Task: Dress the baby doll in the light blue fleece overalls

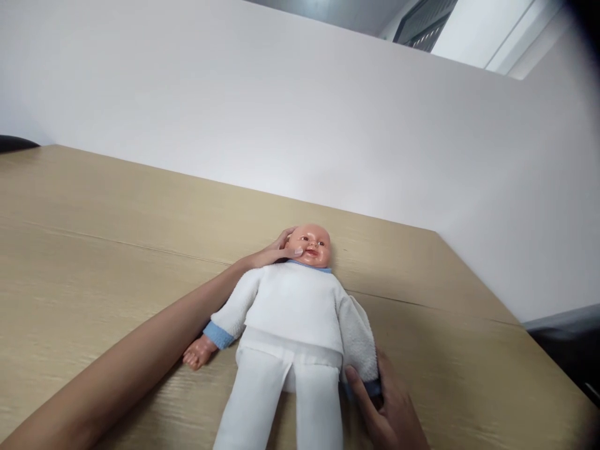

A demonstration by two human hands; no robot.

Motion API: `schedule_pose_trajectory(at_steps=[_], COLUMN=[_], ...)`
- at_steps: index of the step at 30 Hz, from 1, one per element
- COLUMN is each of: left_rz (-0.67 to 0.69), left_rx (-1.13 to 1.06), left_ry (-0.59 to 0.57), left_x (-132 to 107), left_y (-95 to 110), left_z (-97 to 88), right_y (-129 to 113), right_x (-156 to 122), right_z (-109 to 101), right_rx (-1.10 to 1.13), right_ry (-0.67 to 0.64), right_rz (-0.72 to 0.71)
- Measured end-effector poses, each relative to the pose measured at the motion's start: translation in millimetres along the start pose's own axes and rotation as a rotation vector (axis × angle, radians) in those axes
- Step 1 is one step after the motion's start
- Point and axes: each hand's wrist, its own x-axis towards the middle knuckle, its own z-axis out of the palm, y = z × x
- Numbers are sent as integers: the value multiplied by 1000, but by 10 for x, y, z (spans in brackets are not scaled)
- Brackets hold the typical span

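Note:
A baby doll (294, 306) lies on its back on the wooden table (140, 262), its head toward the far side. It wears a white fleecy top with blue cuffs and collar, and white trousers; its feet are out of frame. My left hand (277, 250) cups the side of the doll's bald head (315, 240), thumb on the cheek and fingers partly hidden behind the head. Around the lower end of the doll's other sleeve (360, 334), near the blue cuff, my right hand (391, 400) is closed. That sleeve's doll hand is hidden. The doll's free hand (199, 353) rests beside my left forearm.
A white wall (281, 106) stands behind the table, with an opening or window (422, 25) at upper right. Dark objects, perhaps chairs, show past the table's left end (16, 144) and right edge (569, 340).

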Motion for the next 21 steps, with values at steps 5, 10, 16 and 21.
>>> schedule_pose_trajectory(at_steps=[5, 10, 16, 21], left_rz=[8, -9, -17, 141], left_rx=[58, 111, 430, 769], left_ry=[18, 0, 48, 271], left_x=[43, 50, -158, -465], left_y=[-71, -41, 236, 459], left_z=[-69, -96, -71, 194], right_y=[-121, -164, -115, -21], right_x=[8, 19, 20, 65], right_z=[-9, 6, 68, 164], right_rx=[59, 140, 174, 185], right_ry=[-4, -13, 69, 140], right_rz=[-2, -16, -29, -91])
